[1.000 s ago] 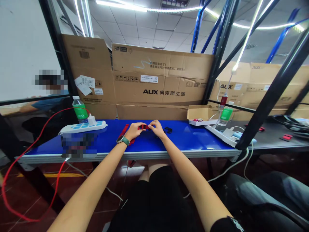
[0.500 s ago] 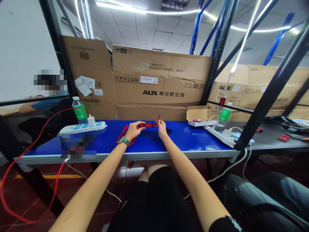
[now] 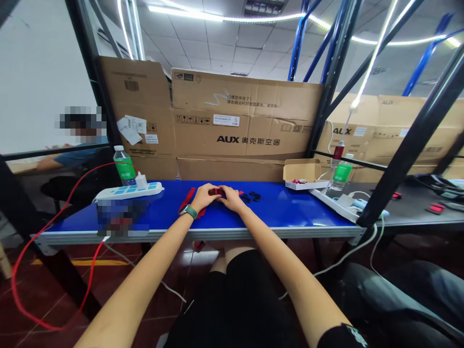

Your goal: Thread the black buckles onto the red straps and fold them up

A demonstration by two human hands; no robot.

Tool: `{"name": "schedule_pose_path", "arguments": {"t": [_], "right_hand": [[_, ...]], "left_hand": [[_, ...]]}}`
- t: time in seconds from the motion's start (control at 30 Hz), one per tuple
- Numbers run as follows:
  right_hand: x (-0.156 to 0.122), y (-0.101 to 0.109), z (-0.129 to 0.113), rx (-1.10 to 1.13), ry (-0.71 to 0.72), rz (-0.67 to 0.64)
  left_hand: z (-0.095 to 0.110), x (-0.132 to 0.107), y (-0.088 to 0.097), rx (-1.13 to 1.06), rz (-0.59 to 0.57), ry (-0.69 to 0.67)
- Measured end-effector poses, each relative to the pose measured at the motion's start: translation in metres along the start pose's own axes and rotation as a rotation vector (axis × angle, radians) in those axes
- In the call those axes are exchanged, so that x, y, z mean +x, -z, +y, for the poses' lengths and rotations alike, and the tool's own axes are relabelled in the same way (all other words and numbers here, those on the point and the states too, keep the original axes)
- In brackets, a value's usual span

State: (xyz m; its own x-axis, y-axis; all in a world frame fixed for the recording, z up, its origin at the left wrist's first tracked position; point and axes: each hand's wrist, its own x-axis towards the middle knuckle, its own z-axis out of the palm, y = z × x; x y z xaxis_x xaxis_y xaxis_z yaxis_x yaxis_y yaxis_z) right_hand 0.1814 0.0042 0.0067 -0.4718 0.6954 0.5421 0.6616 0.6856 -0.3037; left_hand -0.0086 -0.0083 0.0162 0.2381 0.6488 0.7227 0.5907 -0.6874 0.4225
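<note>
Left hand [image 3: 205, 196] and right hand [image 3: 231, 199] clasped together on small red piece [image 3: 216, 192], mid-desk [image 3: 290, 212] near front edge. Red strap [image 3: 187, 201] beside left hand. Small black pieces [image 3: 250, 196] lie loose to right; open cardboard box [image 3: 302, 172] toward right end.

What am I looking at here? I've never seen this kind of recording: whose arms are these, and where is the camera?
There's no machine here. These are a person's own bare arms, filmed by one camera worn on their head, looking forward and down. The left hand, with a watch on its wrist, and the right hand close around a red strap on a blue table. Small black pieces lie just right of the hands. Farther right stands a small cardboard box; to the left is a white power strip.
</note>
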Motion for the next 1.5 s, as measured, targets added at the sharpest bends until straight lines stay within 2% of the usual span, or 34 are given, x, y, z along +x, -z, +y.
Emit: {"name": "schedule_pose_path", "arguments": {"t": [0.13,0.27,0.37,0.5,0.63,0.73,0.87,1.03,1.1,1.13,1.2,1.27,1.33,1.4,1.5], "right_hand": [[0.004,0.002,0.006,0.028,-0.064,0.046],[0.0,0.01,0.003,0.0,-0.086,0.095],[-0.003,0.012,-0.003,-0.061,-0.053,0.112],[-0.004,0.014,-0.01,-0.173,0.022,0.079],[-0.003,0.017,-0.016,-0.326,0.076,0.004],[-0.002,0.021,-0.015,-0.386,0.014,-0.002],[-0.004,0.027,-0.004,-0.394,-0.163,0.052],[-0.012,0.025,0.007,-0.375,-0.443,0.062],[-0.014,0.023,0.005,-0.378,-0.47,0.129],[-0.014,0.023,0.003,-0.364,-0.432,0.17],[-0.012,0.023,-0.003,-0.261,-0.261,0.199],[-0.01,0.022,-0.01,-0.043,-0.047,0.131],[-0.008,0.02,-0.016,0.188,0.092,0.038],[-0.007,0.016,-0.019,0.34,0.127,-0.02],[-0.007,0.013,-0.018,0.362,0.112,-0.055]], "left_hand": [[0.003,0.0,-0.002,-0.013,-0.023,0.01],[0.006,-0.001,-0.003,-0.013,0.028,0.053],[0.003,-0.001,-0.004,-0.124,0.029,0.118],[0.001,-0.001,-0.006,-0.256,-0.003,0.233],[-0.002,0.001,-0.005,-0.224,0.011,0.279],[-0.007,0.002,0.001,-0.081,0.159,0.25],[-0.015,0.003,0.013,0.105,0.514,0.301],[-0.018,0.003,0.023,-0.003,0.697,0.397],[-0.016,0.004,0.024,-0.129,0.706,0.399],[-0.015,0.005,0.023,-0.205,0.684,0.388],[-0.014,0.007,0.019,-0.352,0.603,0.363],[-0.014,0.008,0.015,-0.446,0.515,0.348],[-0.016,0.007,0.011,-0.444,0.45,0.34],[-0.019,0.005,0.008,-0.338,0.421,0.332],[-0.021,0.002,0.007,-0.12,0.372,0.299]]}}
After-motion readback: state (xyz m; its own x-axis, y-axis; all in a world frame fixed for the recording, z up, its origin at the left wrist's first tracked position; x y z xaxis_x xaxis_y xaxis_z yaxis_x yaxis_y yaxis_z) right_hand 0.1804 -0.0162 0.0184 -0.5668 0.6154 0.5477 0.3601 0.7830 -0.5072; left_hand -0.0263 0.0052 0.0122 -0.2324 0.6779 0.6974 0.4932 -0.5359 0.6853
